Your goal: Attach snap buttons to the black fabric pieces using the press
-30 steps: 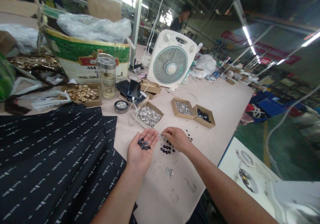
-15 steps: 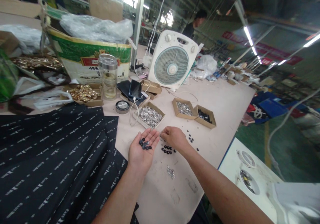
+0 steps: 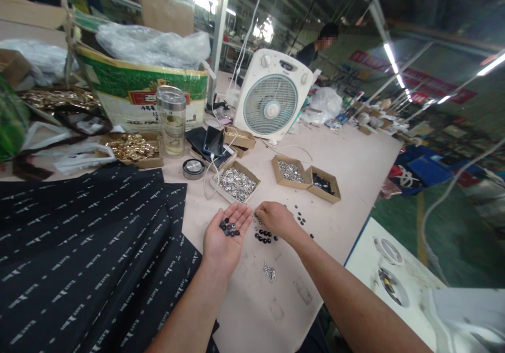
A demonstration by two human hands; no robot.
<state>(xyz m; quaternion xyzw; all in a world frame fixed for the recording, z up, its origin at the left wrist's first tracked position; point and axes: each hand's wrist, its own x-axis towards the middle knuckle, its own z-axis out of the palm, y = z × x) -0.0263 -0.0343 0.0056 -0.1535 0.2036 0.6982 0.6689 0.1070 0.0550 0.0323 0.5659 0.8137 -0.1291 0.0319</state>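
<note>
My left hand (image 3: 225, 237) is palm up, with several small dark pieces (image 3: 229, 228) lying loose in it. Just to its right, my right hand (image 3: 274, 217) is over the table (image 3: 252, 300) with its fingers pinched together; what is between the fingertips is too small to name. Close below my right hand lie several round black caps (image 3: 263, 235) in rows, with small metal rings beside them. Nearer the table's front is a small pile of silver pieces (image 3: 270, 271). Beyond my hands stands a cardboard box of silver pieces (image 3: 236, 182).
Boxes of silver parts (image 3: 291, 171) and black parts (image 3: 322, 183) sit right of centre. Behind stand a box fan (image 3: 271, 98), a glass bottle (image 3: 172, 127) and a phone (image 3: 213, 141). Black printed fabric (image 3: 87, 258) covers the left. A person (image 3: 310, 53) is behind the fan.
My right hand has shifted slightly right, its fingertips still together. My left hand has barely moved. The person behind the fan has moved right and lower.
</note>
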